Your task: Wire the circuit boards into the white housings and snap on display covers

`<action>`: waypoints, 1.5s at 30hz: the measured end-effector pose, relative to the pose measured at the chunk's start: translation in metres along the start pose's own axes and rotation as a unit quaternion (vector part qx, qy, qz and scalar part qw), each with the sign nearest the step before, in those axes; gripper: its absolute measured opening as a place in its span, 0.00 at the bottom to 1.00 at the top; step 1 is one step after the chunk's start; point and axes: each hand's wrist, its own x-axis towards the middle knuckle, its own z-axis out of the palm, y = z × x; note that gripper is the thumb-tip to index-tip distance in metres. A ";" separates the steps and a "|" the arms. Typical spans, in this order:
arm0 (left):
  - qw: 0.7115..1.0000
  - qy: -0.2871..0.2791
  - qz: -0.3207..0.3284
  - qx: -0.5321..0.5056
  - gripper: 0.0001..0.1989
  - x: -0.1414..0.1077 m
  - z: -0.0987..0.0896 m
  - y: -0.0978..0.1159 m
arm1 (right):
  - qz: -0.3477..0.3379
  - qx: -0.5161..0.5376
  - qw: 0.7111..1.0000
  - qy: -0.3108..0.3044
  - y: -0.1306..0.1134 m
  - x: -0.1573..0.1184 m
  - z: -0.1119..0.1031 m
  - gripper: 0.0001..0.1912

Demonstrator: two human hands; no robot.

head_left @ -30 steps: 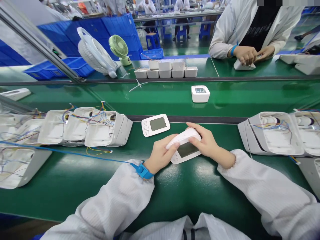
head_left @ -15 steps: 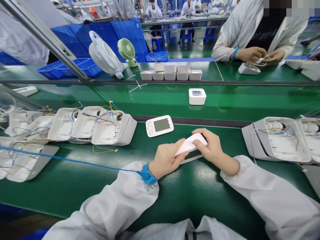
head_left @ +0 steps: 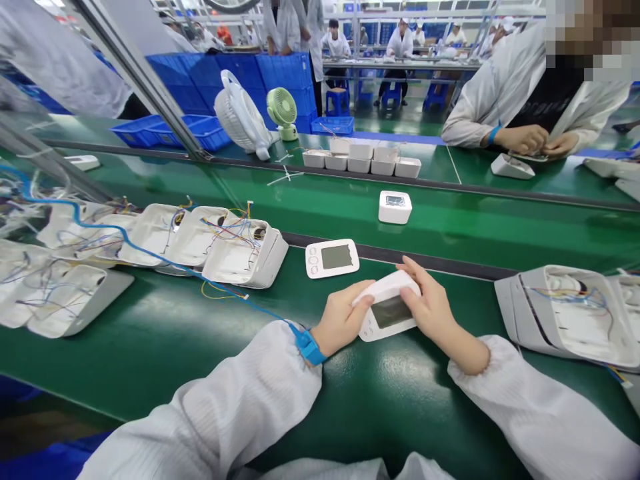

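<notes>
Both my hands grip a white blood pressure monitor (head_left: 393, 312), its grey display and small buttons tilted toward me. My left hand (head_left: 344, 319) is closed on its left end, a blue wrist strap around the wrist. Closed on the right end, my right hand (head_left: 431, 308) has its thumb at the display's edge. Just beyond lies a white front panel (head_left: 332, 258) with a grey screen and several buttons, flat on the green bench and apart from my hands.
Open white housings (head_left: 245, 257) with loose wires stand at left, more housings (head_left: 575, 313) at right. A finished-looking white unit (head_left: 395, 207) rests on the green strip ahead. Small white boxes (head_left: 360, 160) and fans (head_left: 283, 110) are beyond. A blue cord (head_left: 165, 259) crosses the left side. A co-worker's hands (head_left: 540, 141) work opposite.
The monitor has been tipped so its display and buttons now face me more. My head view has shifted, moving the scene in the frame. Both hands keep their hold.
</notes>
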 end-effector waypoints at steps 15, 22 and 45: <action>0.983 0.092 -0.063 -0.144 0.20 0.003 0.006 -0.018 | 0.014 0.174 0.983 -0.058 0.016 0.008 0.003 0.37; 0.985 0.104 -0.019 -0.140 0.23 0.011 0.005 -0.021 | -0.005 0.084 0.994 -0.065 0.022 -0.003 0.007 0.21; 0.997 0.078 -0.006 -0.020 0.30 0.004 -0.002 -0.008 | -0.229 -0.088 0.969 -0.027 -0.012 -0.005 0.003 0.17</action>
